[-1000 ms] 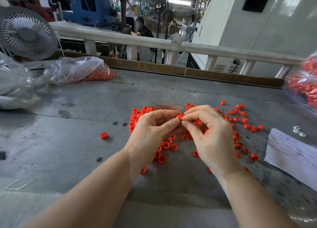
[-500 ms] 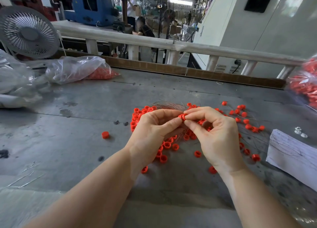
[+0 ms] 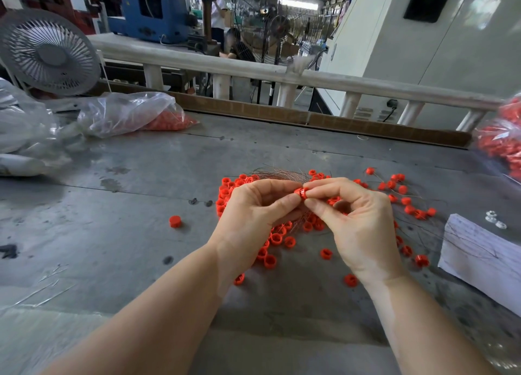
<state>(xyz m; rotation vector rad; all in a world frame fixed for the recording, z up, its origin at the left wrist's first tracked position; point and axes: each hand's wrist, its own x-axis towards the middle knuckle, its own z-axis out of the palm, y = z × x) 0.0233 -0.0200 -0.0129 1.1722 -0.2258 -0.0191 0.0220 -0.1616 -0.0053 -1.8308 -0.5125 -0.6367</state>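
A small red plastic cap is held between both hands above the grey metal table. My left hand pinches it with thumb and forefinger from the left. My right hand pinches it from the right, its other fingers curled. Under the hands lies a pile of several red caps and a bundle of thin wires. More red caps on thin wires are scattered to the right. Part of the pile is hidden by my hands.
One red cap lies alone to the left. A clear bag of red caps and a fan stand at the back left, another bag of caps at the far right. White paper lies at the right, small white nuts beside it.
Both hands stay together on the red cap, with only small finger shifts. The view has tipped slightly.
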